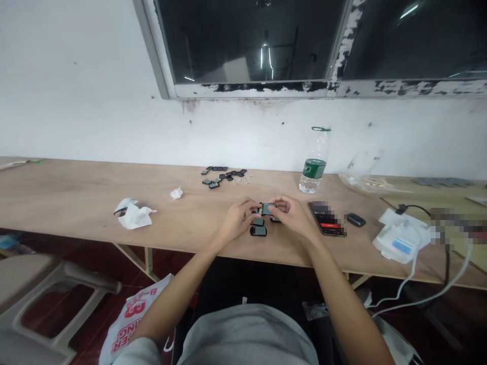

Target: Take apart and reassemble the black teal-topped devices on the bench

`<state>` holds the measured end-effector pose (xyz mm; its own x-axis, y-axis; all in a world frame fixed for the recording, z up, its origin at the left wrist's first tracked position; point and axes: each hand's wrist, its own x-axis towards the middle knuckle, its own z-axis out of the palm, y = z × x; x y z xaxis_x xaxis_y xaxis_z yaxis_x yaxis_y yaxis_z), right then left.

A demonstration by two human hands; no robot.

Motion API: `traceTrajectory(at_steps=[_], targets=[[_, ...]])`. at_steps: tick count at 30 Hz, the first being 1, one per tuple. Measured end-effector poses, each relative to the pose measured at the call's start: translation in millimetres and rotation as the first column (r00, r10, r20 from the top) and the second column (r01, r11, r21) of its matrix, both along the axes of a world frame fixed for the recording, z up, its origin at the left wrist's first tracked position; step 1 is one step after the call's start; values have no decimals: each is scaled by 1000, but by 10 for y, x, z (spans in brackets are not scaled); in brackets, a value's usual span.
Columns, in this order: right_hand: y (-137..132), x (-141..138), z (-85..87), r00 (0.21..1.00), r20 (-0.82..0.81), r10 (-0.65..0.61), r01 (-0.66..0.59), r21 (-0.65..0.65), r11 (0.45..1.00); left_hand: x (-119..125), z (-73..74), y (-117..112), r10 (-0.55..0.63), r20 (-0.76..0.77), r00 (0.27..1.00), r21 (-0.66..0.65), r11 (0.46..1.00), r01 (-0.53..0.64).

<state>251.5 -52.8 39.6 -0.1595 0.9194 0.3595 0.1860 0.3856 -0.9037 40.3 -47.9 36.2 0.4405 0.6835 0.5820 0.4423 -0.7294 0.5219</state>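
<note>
My left hand (239, 219) and my right hand (292, 218) meet over the plywood table (76, 203). Their fingertips pinch a small black-framed rectangular piece (268, 209) with a grey-green face. Just below my hands lie similar rounded pieces: one (258, 231) near the front and another (257, 221) above it. A third (275, 219) sits partly hidden under my right fingers. Farther back is a loose group of small dark pieces (222, 177), with tiny metal bits (243, 179) beside it.
A water bottle (314, 167) and a smartphone (326, 218) stand right of my hands, near a dark oval object (355, 219). Crumpled tissue (133, 214) lies left. A white device (401, 236) with cables sits at the right. A wall and window rise behind the table.
</note>
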Motion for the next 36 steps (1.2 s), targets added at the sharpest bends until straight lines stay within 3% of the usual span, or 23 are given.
traceTrajectory(at_steps=[7,11,17,21,27,32,36], targets=[[-51,-17,24,998,-19,55,-55,-21,998,-7,26,-37,59,126,990,-23,998,-57],[-76,-35,35,998,-16,65,-66,-27,997,7,10,-25,56,285,957,-208,978,5],[-100,-55,56,995,32,95,-95,-4,995,15,-32,13,76,435,897,-437,889,136],[-119,-67,54,991,87,98,-99,9,995,10,-58,39,72,419,905,-538,823,183],[-107,-43,61,989,114,98,-97,-12,995,-25,-53,87,-8,356,934,-499,844,197],[-10,155,29,962,274,18,-8,-38,999,-219,-82,251,26,169,985,-362,931,37],[78,387,-56,931,360,51,29,-215,976,-471,-264,509,94,4,996,-342,936,-87]])
